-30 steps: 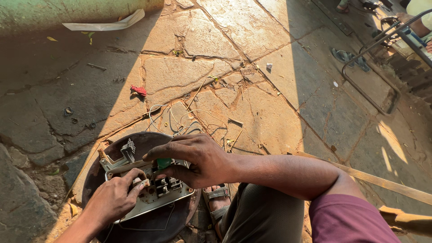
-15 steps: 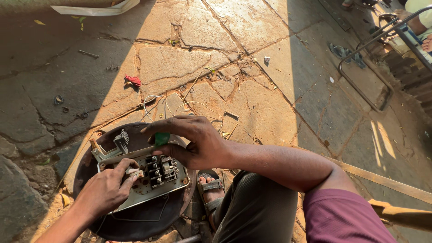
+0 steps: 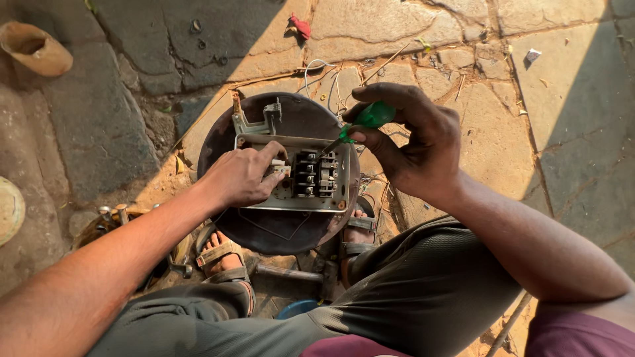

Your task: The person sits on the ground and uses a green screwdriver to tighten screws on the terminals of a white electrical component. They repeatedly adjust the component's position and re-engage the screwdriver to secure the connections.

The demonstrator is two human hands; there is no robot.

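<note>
We're crouched over a round dark metal plate (image 3: 278, 228) on the cracked stone floor (image 3: 562, 139); everything below is placed relative to that plate.

Right hand (image 3: 413, 142): closed around a green-handled screwdriver (image 3: 360, 124), tip angled down into the black terminal block (image 3: 316, 174). Left hand (image 3: 241, 175): fingers curled narrow, pinching a small pale part (image 3: 280, 169) at the block's left edge and pressing on the grey switch housing (image 3: 297, 173).

The housing sits on the plate's upper half, open face up, with the terminal block inside it, right of centre. Nothing else in it that we can make out. A bent metal bracket (image 3: 254, 122) stands at the plate's far edge. Loose white wires (image 3: 321, 76) trail just beyond the far rim.

Doing it well, our read: keep the blade square in the screw slot, push down while turning, and brace the housing with the left hand so it doesn't skate on the plate.

Off the plate's far left: a tan cup-like container (image 3: 34, 47) on its side, contents not visible. Sandalled feet (image 3: 221, 254) touch the near rim.
</note>
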